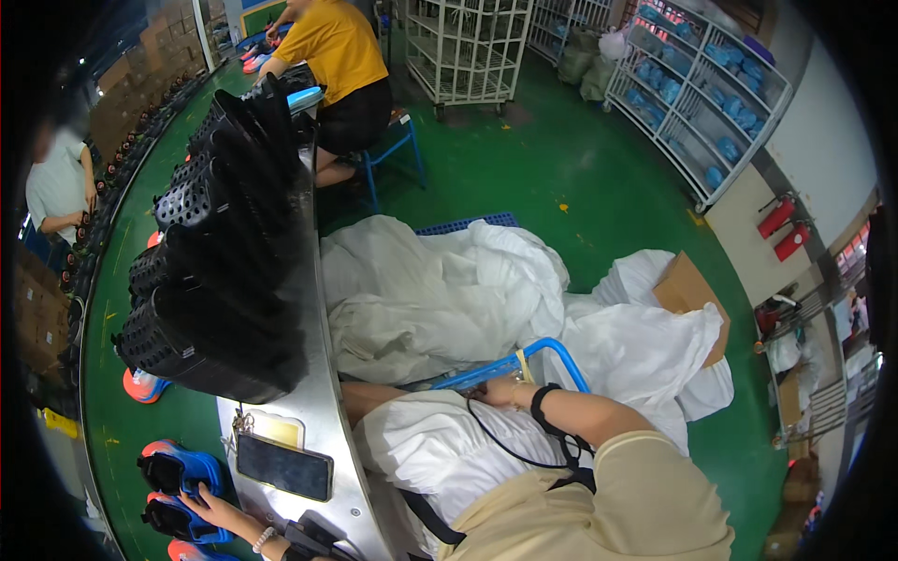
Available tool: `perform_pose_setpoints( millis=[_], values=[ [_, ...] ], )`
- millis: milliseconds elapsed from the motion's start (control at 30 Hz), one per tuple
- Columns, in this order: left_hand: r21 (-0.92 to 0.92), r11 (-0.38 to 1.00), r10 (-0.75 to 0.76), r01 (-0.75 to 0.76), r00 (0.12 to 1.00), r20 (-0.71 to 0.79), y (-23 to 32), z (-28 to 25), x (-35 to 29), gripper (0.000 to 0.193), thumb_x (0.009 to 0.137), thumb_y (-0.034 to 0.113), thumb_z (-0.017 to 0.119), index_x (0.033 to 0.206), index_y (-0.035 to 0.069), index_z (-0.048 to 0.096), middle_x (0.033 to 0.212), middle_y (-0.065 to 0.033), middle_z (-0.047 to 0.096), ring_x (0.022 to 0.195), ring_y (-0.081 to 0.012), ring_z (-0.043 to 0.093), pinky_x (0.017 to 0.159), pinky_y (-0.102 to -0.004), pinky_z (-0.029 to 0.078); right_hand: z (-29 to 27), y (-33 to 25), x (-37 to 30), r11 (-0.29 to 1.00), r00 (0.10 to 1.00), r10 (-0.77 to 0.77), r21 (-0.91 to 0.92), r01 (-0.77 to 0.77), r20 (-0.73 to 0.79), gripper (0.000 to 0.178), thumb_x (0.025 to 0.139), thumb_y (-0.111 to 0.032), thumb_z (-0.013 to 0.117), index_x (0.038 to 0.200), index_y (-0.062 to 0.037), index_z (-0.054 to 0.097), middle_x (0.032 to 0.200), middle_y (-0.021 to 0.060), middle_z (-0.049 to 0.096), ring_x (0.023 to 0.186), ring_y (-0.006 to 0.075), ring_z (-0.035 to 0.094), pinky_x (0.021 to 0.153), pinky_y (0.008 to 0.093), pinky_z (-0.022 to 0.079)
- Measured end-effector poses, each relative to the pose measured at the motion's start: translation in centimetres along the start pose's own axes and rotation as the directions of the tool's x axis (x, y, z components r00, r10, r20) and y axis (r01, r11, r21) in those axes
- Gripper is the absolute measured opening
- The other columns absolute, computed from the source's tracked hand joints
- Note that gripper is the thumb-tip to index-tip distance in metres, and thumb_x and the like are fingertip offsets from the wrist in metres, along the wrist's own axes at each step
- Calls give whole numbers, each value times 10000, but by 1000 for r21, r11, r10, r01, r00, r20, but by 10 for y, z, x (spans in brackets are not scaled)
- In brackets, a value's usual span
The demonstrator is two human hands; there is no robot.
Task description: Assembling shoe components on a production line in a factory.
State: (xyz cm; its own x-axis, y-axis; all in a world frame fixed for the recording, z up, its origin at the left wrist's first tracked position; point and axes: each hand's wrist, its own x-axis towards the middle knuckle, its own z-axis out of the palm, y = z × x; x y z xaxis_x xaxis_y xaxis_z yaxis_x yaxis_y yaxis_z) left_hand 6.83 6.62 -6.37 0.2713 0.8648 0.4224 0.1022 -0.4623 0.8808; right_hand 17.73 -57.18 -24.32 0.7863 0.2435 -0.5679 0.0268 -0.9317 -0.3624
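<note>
At the lower left my left hand (210, 510), with a beaded bracelet, grips the collar of a blue shoe (195, 531) with a black lining and orange toe. Another blue-and-orange shoe (178, 467) sits just beyond it. My right hand (503, 389), wearing a black wrist strap with a cable, reaches down beside a blue metal frame (556, 355). Something clear and shiny lies at its fingers, whose tips are hidden. White cloth (421, 439) covers my lap. A dark phone (283, 466) rests on the metal table (323, 346) between my hands.
Stacks of black perforated pieces (215, 309) crowd the table. White cloth sacks (449, 290) and a cardboard box (690, 299) lie on the green floor. A co-worker in yellow (332, 56) sits ahead; another in white (58, 182) stands far left. Racks (697, 84) stand behind.
</note>
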Motion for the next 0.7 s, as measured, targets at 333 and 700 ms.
perform_pose_setpoints(
  millis=[333, 700],
  values=[
    [28, 995, -95, 99, 989, -110, 27, 0, -9, 550, 901, 130, 606, 1382, -78, 438, 1335, -173, 527, 1133, -250, 534, 1033, -352, 384, -99, -46, 21, 578, 917, -346, 815, 39, 201, 395, 964, -394, 537, 1137, -61, 659, 704, 154, 659, 682, 272, 687, 706, 377, 562],
    [33, 994, -100, 106, 983, -157, 38, -8, -9, 544, 884, 105, 587, 1367, -90, 433, 1320, -172, 523, 1123, -251, 529, 1029, -357, 377, -50, -43, 8, 801, 905, 5, 540, -259, 426, 408, 828, -370, 701, 1084, -53, 697, 1131, 104, 696, 866, 207, 641, 815, 354, 494]
  ],
)
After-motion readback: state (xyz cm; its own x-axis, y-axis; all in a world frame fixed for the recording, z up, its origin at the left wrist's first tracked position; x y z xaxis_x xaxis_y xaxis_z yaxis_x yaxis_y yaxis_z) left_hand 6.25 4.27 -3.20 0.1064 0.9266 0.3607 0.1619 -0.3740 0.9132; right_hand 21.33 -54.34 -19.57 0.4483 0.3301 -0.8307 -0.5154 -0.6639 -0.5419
